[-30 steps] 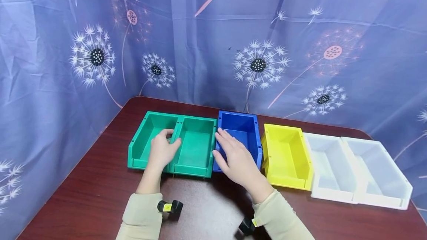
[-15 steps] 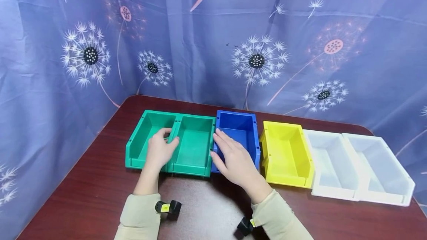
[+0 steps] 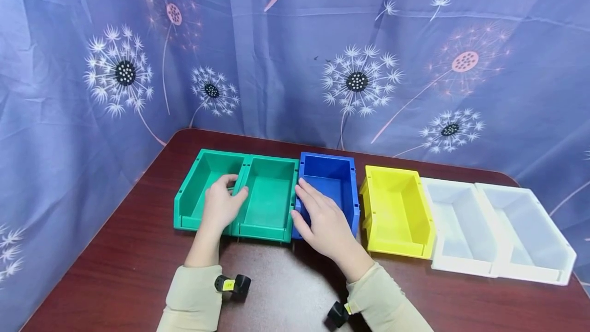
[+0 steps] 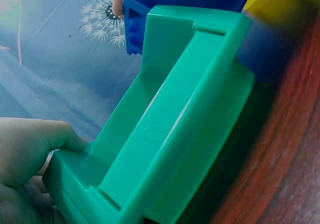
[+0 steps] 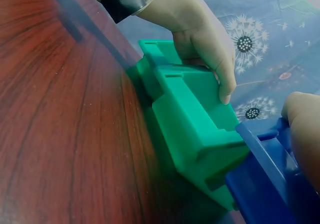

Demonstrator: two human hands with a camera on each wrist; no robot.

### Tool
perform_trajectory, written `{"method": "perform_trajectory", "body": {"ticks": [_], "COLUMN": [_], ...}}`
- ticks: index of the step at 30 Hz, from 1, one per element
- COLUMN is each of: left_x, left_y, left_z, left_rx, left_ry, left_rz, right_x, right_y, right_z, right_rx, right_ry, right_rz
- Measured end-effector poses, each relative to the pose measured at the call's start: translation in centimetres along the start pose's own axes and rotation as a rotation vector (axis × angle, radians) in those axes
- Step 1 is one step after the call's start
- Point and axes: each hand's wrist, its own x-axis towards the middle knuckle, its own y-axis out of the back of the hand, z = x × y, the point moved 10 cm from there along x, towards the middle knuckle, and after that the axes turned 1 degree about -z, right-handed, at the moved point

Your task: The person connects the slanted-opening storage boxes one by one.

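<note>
Blue-violet curtain (image 3: 281,76) printed with dandelion heads, backing a red-brown wood-grain worktop (image 3: 110,265). Six plastic storage bins stand in a row, their low front lips facing the person, an arrangement that leaves every compartment within view and reach. From left to right: left green bin (image 3: 209,173), right green bin (image 3: 267,199), blue bin (image 3: 329,178), yellow bin (image 3: 396,209), left white bin (image 3: 465,229) and right white bin (image 3: 530,234). The green pair lies wall to wall, with the blue bin directly alongside; a narrow gap parts blue from yellow, and the two white bins adjoin at the far right.

The left hand (image 3: 223,206) straddles the green pair's meeting walls, thumb on the right bin's side and fingers inside the left bin, pinching both walls together; the grip presumably serves to keep the two aligned as one unit. The right hand (image 3: 324,219) lies over the blue bin, fingers extended toward its left rim and thumb spread near the green edge, a placement suited to steadying that seam. Whether its thumb and fingers pinch the blue wall or merely rest there cannot be told.
</note>
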Motion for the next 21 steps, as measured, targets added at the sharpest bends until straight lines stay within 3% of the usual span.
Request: {"method": "perform_trajectory", "body": {"ticks": [12,21], "left_x": [0.12,0.00], "left_y": [-0.04,-0.09], "left_z": [0.08,0.14], "left_rx": [0.001,-0.002], "left_ry": [0.000,0.004], "left_rz": [0.001,-0.009], "right_x": [0.03,-0.03], "right_y": [-0.01,-0.97], "right_z": [0.37,0.45], "right_rx": [0.011,-0.028], "right_ry": [-0.064,-0.120], "right_rz": [-0.008,-0.064]}}
